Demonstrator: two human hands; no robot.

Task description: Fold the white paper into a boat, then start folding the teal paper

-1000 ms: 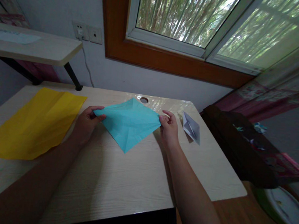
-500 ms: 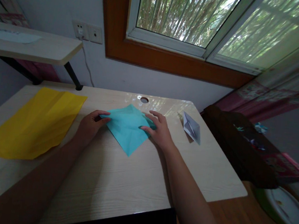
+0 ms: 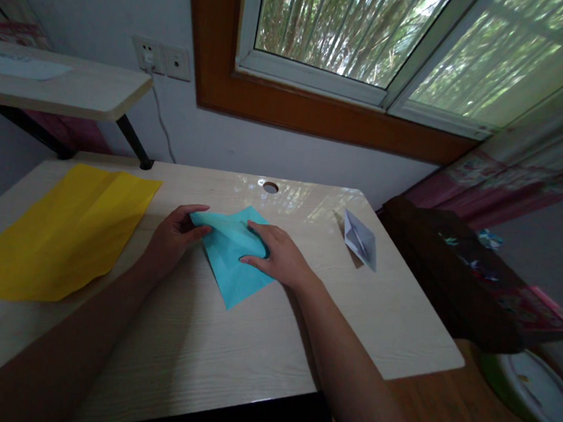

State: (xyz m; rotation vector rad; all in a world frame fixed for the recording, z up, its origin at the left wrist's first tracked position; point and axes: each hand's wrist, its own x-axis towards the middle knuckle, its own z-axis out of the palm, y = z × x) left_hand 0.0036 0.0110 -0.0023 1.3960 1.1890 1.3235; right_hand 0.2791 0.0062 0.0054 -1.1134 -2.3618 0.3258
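Pale wood-grain laminate covers the table, and both forearms reach across its near edge toward the middle. There a sheet of turquoise paper lies folded on the tabletop, one corner pointing back at the person. The left hand pinches the paper's left corner between thumb and fingers. The right hand lies on the paper's right side, fingers spread and pressing it flat rather than gripping it, so the paper sits between the two hands and touches both.

To the left, well apart from the hands, a large yellow sheet with crease lines is spread over the table. To the right, near the table's edge, stands a small grey folded paper shape. Beyond the turquoise paper, a round cable hole opens near the far edge. Behind the table, a wall socket sits on the wall beside a wood-framed window.
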